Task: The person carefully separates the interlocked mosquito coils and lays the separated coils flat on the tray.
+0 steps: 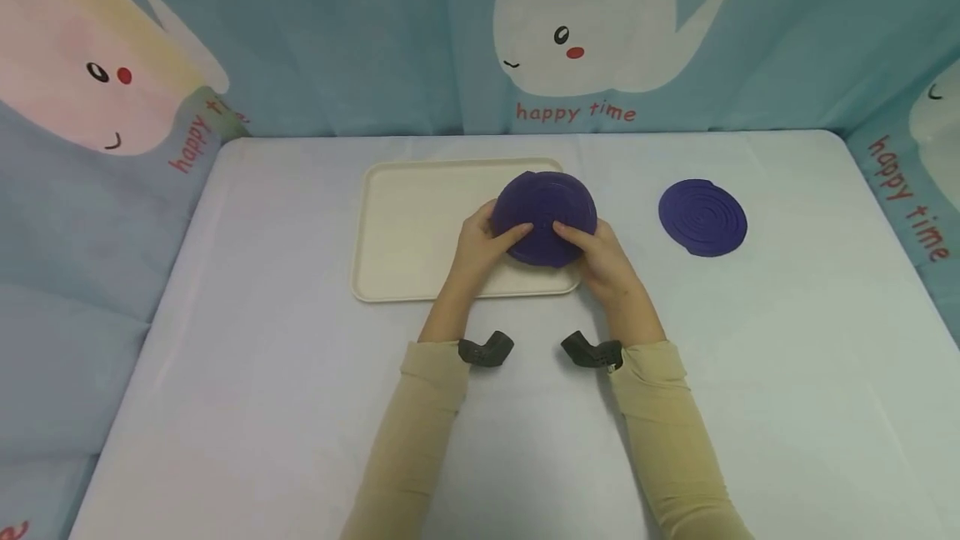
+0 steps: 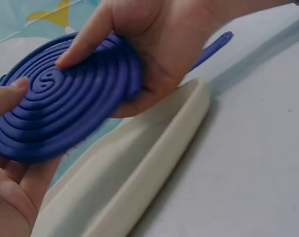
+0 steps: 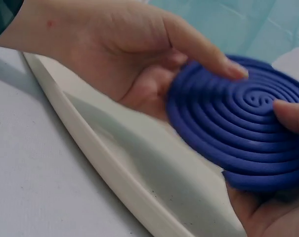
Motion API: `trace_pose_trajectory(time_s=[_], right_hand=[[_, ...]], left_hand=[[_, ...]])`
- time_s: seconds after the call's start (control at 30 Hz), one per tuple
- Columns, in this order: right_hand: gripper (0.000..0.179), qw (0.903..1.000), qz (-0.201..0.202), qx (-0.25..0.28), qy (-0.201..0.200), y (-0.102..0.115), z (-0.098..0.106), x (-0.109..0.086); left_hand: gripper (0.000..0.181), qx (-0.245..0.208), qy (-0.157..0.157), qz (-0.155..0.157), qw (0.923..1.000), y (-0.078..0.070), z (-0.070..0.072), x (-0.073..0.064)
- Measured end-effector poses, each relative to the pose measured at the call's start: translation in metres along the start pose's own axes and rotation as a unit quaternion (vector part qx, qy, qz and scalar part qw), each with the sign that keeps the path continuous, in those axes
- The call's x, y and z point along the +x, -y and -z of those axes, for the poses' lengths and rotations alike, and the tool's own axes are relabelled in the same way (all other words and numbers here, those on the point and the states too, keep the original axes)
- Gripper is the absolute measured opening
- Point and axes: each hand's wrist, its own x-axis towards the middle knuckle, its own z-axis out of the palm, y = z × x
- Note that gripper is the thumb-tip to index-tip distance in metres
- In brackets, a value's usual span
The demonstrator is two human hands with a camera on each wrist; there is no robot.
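Observation:
Both hands hold a round blue-purple coiled mat (image 1: 545, 194) over the right part of a cream tray (image 1: 412, 232). My left hand (image 1: 480, 236) grips its left side, and my right hand (image 1: 603, 252) its right side. The two thumbs press on the spiral face near the centre, while the other fingers lie underneath, partly hidden. In the left wrist view the mat (image 2: 90, 106) shows a tight spiral with thick ridges. The right wrist view shows the same mat (image 3: 228, 128) tilted, with the tray's rim (image 3: 100, 158) below.
A second blue-purple coiled mat (image 1: 703, 217) lies flat on the white table (image 1: 780, 373), to the right of the tray. Curtains (image 1: 337, 40) with printed whales hang behind the table and along its sides. A dark camera (image 1: 486, 349) sticks inward from each wrist.

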Motion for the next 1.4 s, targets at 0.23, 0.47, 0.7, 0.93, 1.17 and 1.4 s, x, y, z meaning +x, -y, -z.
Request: trace_pose_trajectory(time_s=[0.23, 0.47, 0.7, 0.93, 1.17, 1.4], right_hand=[[0.052, 0.9999, 0.003, -0.011, -0.012, 0.000, -0.010, -0.001], [0.053, 0.9990, 0.020, -0.040, -0.005, -0.003, -0.010, -0.002], [0.035, 0.9888, 0.074, -0.129, 0.014, -0.005, -0.010, -0.002], [0.034, 0.9835, 0.122, -0.133, 0.011, -0.004, -0.012, -0.004], [0.026, 0.9868, 0.137, -0.086, -0.003, -0.005, -0.010, -0.002], [0.025, 0.9891, 0.138, -0.051, 0.010, -0.008, -0.011, 0.000]], left_hand=[[0.058, 0.059, -0.022, 0.021, 0.9978, 0.001, -0.002, 0.000], [0.053, 0.057, -0.051, 0.033, 0.9965, 0.003, -0.001, 0.001], [0.051, -0.008, -0.116, 0.044, 0.9922, 0.003, 0.005, 0.001], [0.054, -0.048, -0.139, 0.050, 0.9878, 0.004, 0.007, 0.001], [0.053, -0.160, -0.114, 0.066, 0.9782, 0.003, 0.006, 0.003], [0.056, -0.186, -0.094, 0.081, 0.9746, 0.005, 0.002, 0.003]])
